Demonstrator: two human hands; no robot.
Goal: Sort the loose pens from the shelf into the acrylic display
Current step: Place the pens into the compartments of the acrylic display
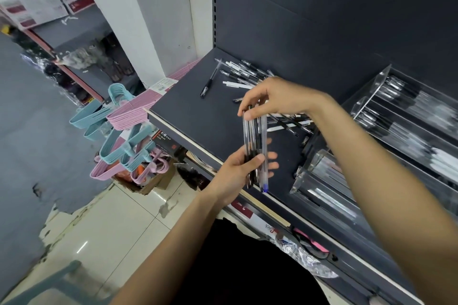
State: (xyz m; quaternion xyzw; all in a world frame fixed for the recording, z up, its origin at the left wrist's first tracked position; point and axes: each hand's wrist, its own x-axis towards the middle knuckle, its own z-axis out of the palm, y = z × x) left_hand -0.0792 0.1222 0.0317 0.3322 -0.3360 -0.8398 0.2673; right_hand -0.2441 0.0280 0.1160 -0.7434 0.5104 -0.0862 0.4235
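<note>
Shop flooring and a rack of pink and blue hangers (pixel 119 131) fill the left side, beside a dark shelf (pixel 188 116) that runs away to the right. Loose pens (pixel 238 74) lie scattered toward its back edge. Over the shelf front, the left hand (pixel 238 171) grips a bundle of pens (pixel 255 146) by its lower end, long axis nearly upright, while the right hand (pixel 272 96) pinches the bundle's upper ends with curled fingers. Further right stands the acrylic display (pixel 396 136), its channels partly filled. It lies to the right of the bundle, nearer the right hand, so that hand probably carries pens across.
</note>
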